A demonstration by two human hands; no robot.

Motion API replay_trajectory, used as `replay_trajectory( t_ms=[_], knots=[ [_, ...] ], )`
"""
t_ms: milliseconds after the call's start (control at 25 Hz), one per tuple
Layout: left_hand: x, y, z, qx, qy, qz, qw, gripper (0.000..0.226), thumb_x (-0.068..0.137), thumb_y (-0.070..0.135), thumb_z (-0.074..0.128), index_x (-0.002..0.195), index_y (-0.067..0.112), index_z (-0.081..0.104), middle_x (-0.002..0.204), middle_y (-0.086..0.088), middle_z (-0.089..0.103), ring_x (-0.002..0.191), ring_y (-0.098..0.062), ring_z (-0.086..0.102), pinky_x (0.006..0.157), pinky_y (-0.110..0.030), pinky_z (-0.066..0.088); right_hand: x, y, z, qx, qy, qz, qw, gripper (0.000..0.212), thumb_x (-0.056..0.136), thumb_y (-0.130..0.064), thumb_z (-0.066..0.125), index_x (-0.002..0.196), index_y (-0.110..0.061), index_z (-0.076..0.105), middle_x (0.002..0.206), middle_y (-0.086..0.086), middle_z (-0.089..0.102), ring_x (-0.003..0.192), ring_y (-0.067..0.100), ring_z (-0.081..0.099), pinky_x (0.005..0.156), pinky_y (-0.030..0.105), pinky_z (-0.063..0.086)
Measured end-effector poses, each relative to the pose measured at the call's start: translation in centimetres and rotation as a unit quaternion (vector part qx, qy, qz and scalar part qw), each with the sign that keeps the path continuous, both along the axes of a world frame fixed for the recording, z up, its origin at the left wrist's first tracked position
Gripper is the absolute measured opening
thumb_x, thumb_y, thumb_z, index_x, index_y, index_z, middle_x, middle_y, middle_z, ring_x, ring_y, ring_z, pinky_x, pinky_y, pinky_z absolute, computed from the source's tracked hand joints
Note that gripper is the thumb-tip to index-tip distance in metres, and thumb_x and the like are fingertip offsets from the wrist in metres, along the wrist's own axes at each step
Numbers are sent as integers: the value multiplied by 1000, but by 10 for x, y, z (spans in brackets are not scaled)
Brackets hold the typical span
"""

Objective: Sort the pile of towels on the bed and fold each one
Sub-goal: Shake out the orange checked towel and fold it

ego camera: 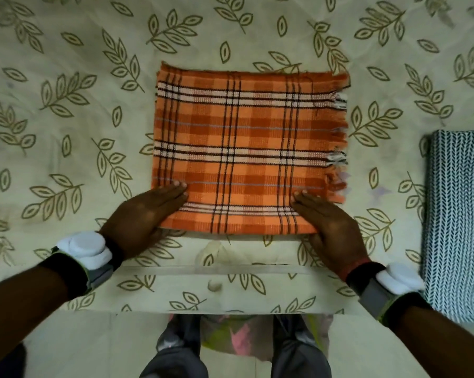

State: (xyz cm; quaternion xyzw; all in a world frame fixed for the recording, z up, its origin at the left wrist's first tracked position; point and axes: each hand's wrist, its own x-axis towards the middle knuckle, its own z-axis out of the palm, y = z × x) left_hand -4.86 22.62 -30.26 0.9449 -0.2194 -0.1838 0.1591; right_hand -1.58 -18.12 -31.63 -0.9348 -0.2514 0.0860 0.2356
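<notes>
leaf-print bed [66, 132]: plaid towel [246, 148] lies centred, left hand [145, 216] and right hand [331, 227] flat, fingers straight, on its near corners. uneven lifting could skew the next fold.

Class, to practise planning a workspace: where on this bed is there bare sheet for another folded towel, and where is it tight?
Bare sheet lies left of the orange checked towel and beyond it. Tighter: the strip between its fringe and the grey patterned towel. The left hand and right hand occupy its near corners.
</notes>
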Motion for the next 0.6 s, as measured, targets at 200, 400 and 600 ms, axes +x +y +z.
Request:
replay_trajectory(
  t_ms=[200,400,600],
  knots=[
    [11,-12,51,-160,245,227,929,37,82,-2,59,68,30,73,71,7,72,66,-7,68,63,-26,53,8,-14,32,127,135,-130,974,21,76,-15,55,81,-14,75,71,4,71,63,25,65,61,41,54],
    [49,-7,48,-295,211,437,823,20,74,5,58,67,18,72,63,6,65,61,-11,58,61,-24,48,45,3,42,265,170,-259,913,25,93,-11,55,105,-28,68,100,-13,71,98,8,66,89,26,55],
    [97,-6,20,-240,187,491,817,15,100,20,48,101,23,63,90,0,65,82,-18,61,74,-31,50,92,26,20,173,152,-275,933,31,107,-21,47,136,-16,55,120,-13,64,106,-1,59,99,26,49]
  ],
)
